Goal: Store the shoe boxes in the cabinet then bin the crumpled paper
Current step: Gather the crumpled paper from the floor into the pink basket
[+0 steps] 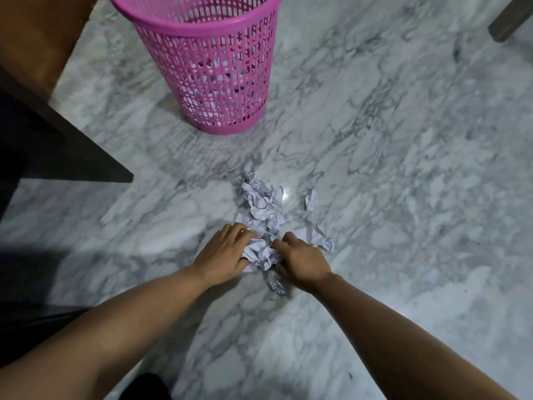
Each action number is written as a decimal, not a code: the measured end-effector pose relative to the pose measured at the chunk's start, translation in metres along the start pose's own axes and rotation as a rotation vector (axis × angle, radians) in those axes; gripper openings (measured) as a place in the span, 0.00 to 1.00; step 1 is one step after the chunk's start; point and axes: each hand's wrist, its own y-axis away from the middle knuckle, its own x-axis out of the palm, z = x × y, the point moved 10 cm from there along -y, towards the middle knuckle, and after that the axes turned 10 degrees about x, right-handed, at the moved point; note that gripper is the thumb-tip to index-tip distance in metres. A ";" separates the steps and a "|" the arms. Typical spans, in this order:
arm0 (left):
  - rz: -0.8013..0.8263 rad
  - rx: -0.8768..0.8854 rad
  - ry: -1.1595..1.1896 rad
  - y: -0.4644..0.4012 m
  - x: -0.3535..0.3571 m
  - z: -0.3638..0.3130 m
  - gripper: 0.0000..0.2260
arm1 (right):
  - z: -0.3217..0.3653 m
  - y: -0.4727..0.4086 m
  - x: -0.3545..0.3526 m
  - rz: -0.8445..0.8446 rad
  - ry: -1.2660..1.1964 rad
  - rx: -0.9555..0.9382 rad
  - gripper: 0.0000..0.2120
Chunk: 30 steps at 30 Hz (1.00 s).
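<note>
Several pieces of crumpled white paper (264,200) lie in a loose pile on the marble floor. My left hand (223,252) and my right hand (301,259) press in from both sides on one crumpled wad (261,254) at the near end of the pile, fingers curled around it. A small scrap (311,199) lies apart to the right, and another piece (321,241) sits just beyond my right hand. A pink plastic lattice bin (215,62) stands upright on the floor beyond the pile; white paper shows through its holes near the bottom. No shoe boxes are in view.
Dark wooden furniture (49,145) juts in from the left, with a brown panel (37,36) above it. A furniture leg (510,20) stands at the top right. Grey-veined marble floor (403,168) spreads all around.
</note>
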 end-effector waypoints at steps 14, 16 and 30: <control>-0.282 -0.053 0.168 -0.007 -0.048 0.012 0.18 | -0.051 0.008 -0.070 -0.334 -0.212 0.005 0.18; -0.260 -0.050 0.126 -0.006 -0.046 0.013 0.20 | -0.065 0.011 -0.069 -0.335 -0.130 0.040 0.26; 0.079 -0.038 -0.109 -0.007 0.021 -0.020 0.42 | -0.025 0.009 0.011 -0.152 0.194 0.021 0.30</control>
